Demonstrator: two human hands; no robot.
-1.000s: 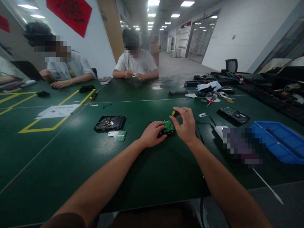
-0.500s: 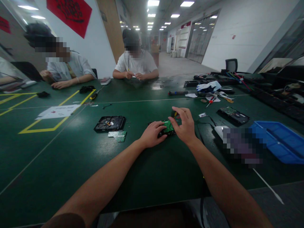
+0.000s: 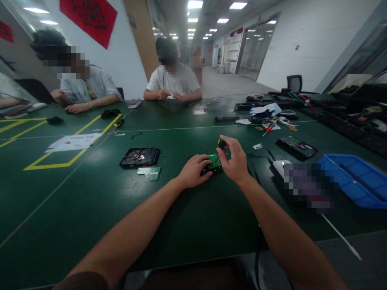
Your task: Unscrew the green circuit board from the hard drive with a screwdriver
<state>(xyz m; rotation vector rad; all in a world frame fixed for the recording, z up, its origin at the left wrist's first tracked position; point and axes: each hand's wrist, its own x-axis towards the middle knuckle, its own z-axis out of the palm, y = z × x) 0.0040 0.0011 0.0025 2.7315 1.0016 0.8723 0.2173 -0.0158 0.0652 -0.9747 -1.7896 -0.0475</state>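
Note:
A hard drive (image 3: pixel 213 162) lies flat on the green table with its green circuit board facing up. My left hand (image 3: pixel 196 171) grips its left part, fingers over the top and thumb along the near edge. Over the drive's right side, my right hand (image 3: pixel 235 161) pinches the black and yellow handle of a screwdriver (image 3: pixel 222 143). The screwdriver stands roughly upright; its tip is hidden by my fingers. To the left lie a second hard drive (image 3: pixel 140 157), a loose circuit board (image 3: pixel 149 173) and a few tiny screws.
A third hard drive (image 3: pixel 297 148) and a blue tray (image 3: pixel 359 181) are at the right, beside a blurred-out device with a cable. A red screwdriver (image 3: pixel 267 129), gloves (image 3: pixel 266 109) and cables lie farther back. Another yellow screwdriver (image 3: pixel 120 121) is far left. Co-workers sit across the table.
The screwdriver's handle has turned and shifted slightly in my right fingers, showing more of its black and yellow end. My left hand and the hard drive have stayed in place.

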